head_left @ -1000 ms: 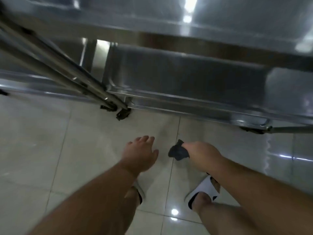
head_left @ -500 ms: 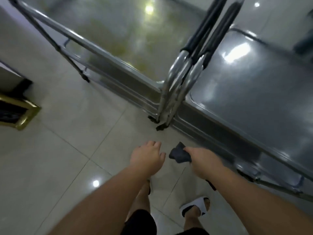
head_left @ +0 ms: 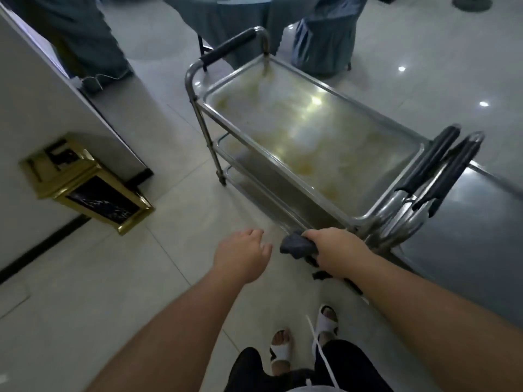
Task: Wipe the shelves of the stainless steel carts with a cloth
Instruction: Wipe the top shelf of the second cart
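Head view — two carts (head_left: 305, 131), one cloth (head_left: 297, 244)

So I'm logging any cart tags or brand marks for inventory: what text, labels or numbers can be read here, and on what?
None legible.
Gold-framed bin: dark shapes on top, too blurred to tell.
Steel cart, its handles, the cloth in the right hand: no lettering visible.

Head camera, steep downward look from standing height

One wide-angle view looks forward and down over both forearms to the tiled floor (head_left: 85, 278) and feet at 6 o'clock; the steel cart (head_left: 297, 131) runs from centre toward 12 to 1 o'clock, near, a gold bin (head_left: 85, 182) at 9 o'clock.
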`<control>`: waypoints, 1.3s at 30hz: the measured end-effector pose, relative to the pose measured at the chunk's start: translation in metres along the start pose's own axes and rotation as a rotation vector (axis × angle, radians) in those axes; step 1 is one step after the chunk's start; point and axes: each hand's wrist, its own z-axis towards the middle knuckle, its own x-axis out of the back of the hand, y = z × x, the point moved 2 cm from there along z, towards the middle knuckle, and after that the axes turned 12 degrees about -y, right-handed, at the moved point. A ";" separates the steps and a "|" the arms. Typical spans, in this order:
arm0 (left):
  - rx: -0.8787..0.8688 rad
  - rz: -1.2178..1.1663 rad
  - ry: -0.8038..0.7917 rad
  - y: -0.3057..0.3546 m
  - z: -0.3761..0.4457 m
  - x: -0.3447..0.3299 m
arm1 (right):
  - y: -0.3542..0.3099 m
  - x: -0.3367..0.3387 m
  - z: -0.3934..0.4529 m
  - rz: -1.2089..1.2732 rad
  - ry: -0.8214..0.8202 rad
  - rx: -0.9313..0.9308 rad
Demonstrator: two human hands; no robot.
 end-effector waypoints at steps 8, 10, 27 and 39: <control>0.155 -0.080 0.177 -0.031 0.019 0.091 | -0.037 0.120 0.038 -0.072 0.268 0.213; 0.193 -0.097 0.219 -0.036 0.024 0.117 | -0.043 0.151 0.045 -0.063 0.318 0.256; 0.222 -0.168 0.322 -0.179 0.117 0.259 | -0.132 0.315 0.167 -0.092 0.444 0.279; -0.020 -0.021 0.245 -0.278 0.211 0.365 | -0.188 0.380 0.235 0.152 0.472 0.088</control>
